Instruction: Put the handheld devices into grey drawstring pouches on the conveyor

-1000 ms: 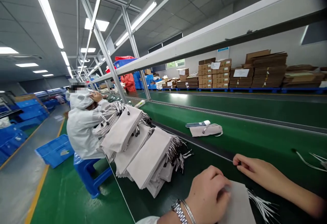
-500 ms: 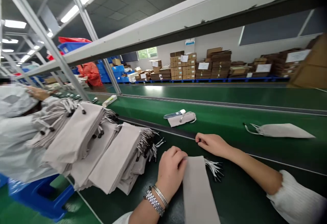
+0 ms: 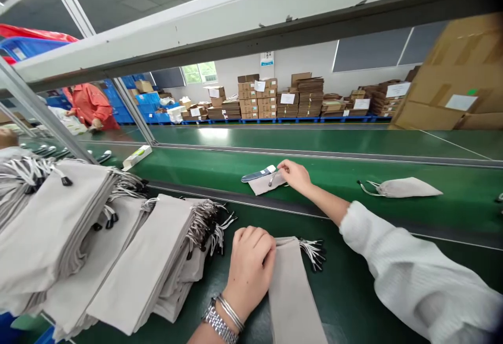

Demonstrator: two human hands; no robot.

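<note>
My right hand [image 3: 295, 176] reaches over the green belt, its fingers pinched at the drawstring end of a light grey drawstring pouch [image 3: 264, 183]. A long dark blue item with a white end [image 3: 258, 174] lies against that pouch's far side. My left hand [image 3: 252, 257] is closed, fingers curled down at the upper left corner of a small stack of grey pouches [image 3: 294, 291]; what its fingertips hold is hidden. White cords with black tips [image 3: 313, 252] stick out of this stack to the right.
Large piles of grey pouches [image 3: 145, 260] lie at the left. Another drawstring pouch [image 3: 411, 187] lies on the belt [image 3: 338, 197] at the right, a white box [image 3: 137, 157] at the far left. A metal beam [image 3: 220, 32] crosses above. A person in red [image 3: 92, 106] stands beyond.
My right hand has moved forward and left from the belt's near edge to the pouch with the blue item. My left hand stays at the small stack. The view has turned right.
</note>
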